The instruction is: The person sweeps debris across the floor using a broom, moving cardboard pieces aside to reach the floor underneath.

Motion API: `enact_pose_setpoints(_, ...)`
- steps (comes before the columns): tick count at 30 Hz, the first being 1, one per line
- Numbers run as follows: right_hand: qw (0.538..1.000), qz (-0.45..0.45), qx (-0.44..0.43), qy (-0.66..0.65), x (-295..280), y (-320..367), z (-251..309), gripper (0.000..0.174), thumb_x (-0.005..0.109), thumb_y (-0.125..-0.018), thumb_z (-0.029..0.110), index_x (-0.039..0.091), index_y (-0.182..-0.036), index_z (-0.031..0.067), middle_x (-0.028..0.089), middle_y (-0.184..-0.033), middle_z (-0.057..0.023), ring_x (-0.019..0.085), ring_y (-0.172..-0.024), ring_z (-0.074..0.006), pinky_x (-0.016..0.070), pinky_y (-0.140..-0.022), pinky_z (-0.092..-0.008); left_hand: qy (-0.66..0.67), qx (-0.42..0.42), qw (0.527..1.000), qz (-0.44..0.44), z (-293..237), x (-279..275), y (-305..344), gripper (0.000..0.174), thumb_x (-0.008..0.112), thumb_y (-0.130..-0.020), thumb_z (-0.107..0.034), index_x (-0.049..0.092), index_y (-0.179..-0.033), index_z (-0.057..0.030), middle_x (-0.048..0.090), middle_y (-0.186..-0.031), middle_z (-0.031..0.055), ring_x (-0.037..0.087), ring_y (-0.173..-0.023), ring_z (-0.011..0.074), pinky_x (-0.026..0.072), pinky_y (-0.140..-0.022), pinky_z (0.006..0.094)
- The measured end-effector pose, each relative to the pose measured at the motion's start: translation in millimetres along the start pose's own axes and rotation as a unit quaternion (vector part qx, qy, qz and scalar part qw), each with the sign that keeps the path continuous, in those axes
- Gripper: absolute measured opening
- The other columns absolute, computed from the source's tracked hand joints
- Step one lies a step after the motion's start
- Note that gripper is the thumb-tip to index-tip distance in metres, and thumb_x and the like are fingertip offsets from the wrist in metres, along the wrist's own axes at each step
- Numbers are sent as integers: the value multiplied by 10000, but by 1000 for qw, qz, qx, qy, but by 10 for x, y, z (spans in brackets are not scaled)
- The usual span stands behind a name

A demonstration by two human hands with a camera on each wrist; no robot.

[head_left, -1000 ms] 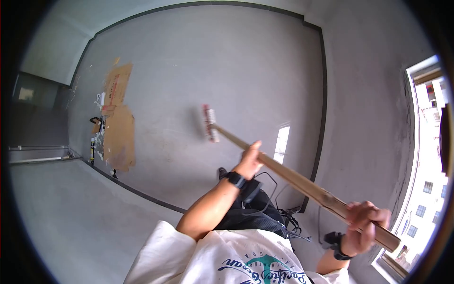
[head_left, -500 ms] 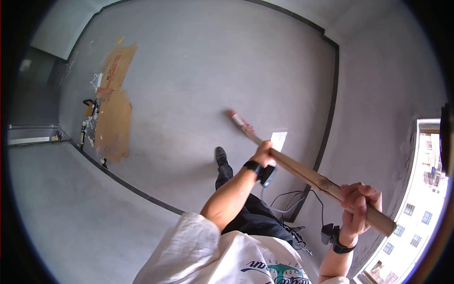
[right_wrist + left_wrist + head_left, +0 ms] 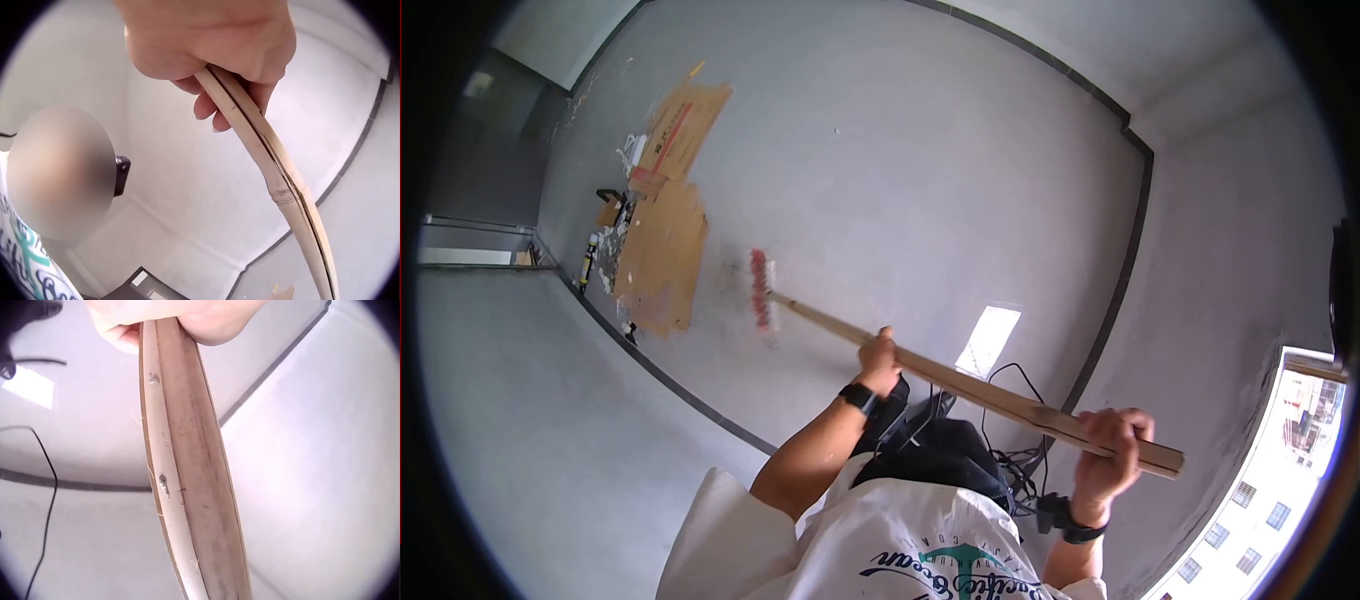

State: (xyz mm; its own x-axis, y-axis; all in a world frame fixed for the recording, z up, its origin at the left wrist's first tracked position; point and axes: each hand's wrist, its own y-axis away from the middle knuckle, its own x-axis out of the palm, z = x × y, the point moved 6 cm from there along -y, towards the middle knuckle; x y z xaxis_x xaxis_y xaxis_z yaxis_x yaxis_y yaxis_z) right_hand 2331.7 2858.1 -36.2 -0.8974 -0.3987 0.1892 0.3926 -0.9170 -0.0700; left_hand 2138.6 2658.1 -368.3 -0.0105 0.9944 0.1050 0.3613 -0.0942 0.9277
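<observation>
A push broom with red and white bristles [image 3: 762,290] stands on the grey floor, left of the middle in the head view. Its long bamboo handle [image 3: 970,385] slants down to the right across the front of the body. My left hand [image 3: 880,362] grips the handle partway along, nearer the bristles. Close to the handle's top end, my right hand [image 3: 1115,445] has its fingers curled round it. In the left wrist view, split edges and dark spots mark the bamboo [image 3: 194,469] below the hand. A knot [image 3: 284,197] shows on it in the right wrist view.
Flattened cardboard [image 3: 662,255] lies on the floor at the left, with a tube [image 3: 587,262] and scraps beside it. Black cables [image 3: 1020,475] trail by the person's right side. A dark skirting line [image 3: 1140,215] edges the room, and a window [image 3: 1260,500] is at the right.
The broom head first came in toward the feet and right, then went out left, close to the cardboard. Both hands kept their hold and moved left with the handle; the head view also shifted.
</observation>
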Motion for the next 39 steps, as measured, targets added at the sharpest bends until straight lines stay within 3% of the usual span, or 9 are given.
enact_pose_setpoints(6, 962, 87, -194, 172, 153, -389, 1196, 183, 474, -877, 226, 490, -883, 44, 480, -527, -46, 523, -546, -169, 502, -625, -362, 74, -95, 944, 308, 514, 1843, 340, 257, 554, -859, -251, 412, -684, -127, 383, -574, -9, 420, -470, 82, 304, -369, 238)
enact_pose_setpoints(8, 928, 190, -223, 231, 546, -444, 1377, 194, 430, -887, 218, 496, -971, 56, 444, -625, -19, 508, -756, -170, 452, -691, -347, 88, -138, 919, 358, 622, 2417, 428, 193, 547, -875, -220, 466, -826, -52, 472, -723, 56, 504, -600, 127, 422, -462, 266)
enact_pose_setpoints(12, 871, 285, -241, 318, 1112, -754, 1077, 233, 497, -883, 262, 488, -905, 30, 520, -558, -44, 563, -593, -175, 509, -674, -373, 111, -224, 898, 361, 573, 3056, 96, 482, 554, -879, -237, 337, -1133, 111, 451, -1022, 201, 526, -883, 245, 494, -747, 367)
enact_pose_setpoints(19, 969, 194, -137, 72, 975, -1680, 252, 157, 438, -893, 112, 490, -968, -15, 492, -561, -61, 536, -538, -177, 502, -649, -383, 212, -128, 945, 214, -359, 1971, -628, 173, 583, -811, -147, 427, -819, -72, 386, -690, 40, 459, -599, 167, 422, -523, 350)
enact_pose_setpoints(22, 978, 199, -38, -41, 1111, -1741, -160, 152, 443, -886, 99, 486, -954, -29, 487, -577, -80, 520, -532, -187, 503, -644, -398, 230, -75, 966, 88, -681, 1128, -795, 246, 610, -791, -150, 475, -962, -35, 436, -764, 69, 499, -690, 206, 478, -616, 390)
enact_pose_setpoints(26, 981, 123, 138, -54, 862, -1758, -1103, 126, 452, -863, 73, 504, -911, -32, 502, -609, -93, 533, -597, -199, 502, -721, -425, -21, 13, 988, -152, -837, 383, -1194, 230, 573, -783, -100, 510, -975, 11, 523, -817, 86, 549, -710, 230, 486, -608, 398)
enact_pose_setpoints(33, 987, 163, 3, -1, 406, -2696, -79, 245, 566, -854, 229, 474, -890, 5, 499, -562, -78, 521, -509, -169, 504, -612, -370, 144, -61, 986, 52, -665, 2204, -579, 119, 538, -846, -206, 465, -809, -119, 404, -626, 27, 409, -478, 129, 287, -367, 278)
enact_pose_setpoints(34, 975, 205, -67, 51, 397, -2822, 248, 257, 570, -856, 260, 486, -901, 22, 503, -545, -53, 519, -494, -153, 509, -596, -357, 126, -21, 966, 226, -605, 2599, -522, 56, 505, -862, -146, 474, -842, -103, 410, -640, 26, 417, -499, 114, 314, -391, 268)
enact_pose_setpoints(39, 916, 248, -235, 209, 703, -2999, 1255, 298, 516, -870, 372, 466, -933, 85, 437, -558, 20, 491, -649, -117, 430, -542, -292, 153, -84, 892, 416, -272, 4394, -125, 133, 487, -841, -25, 497, -973, -39, 323, -629, -27, 372, -522, 84, 319, -466, 249)
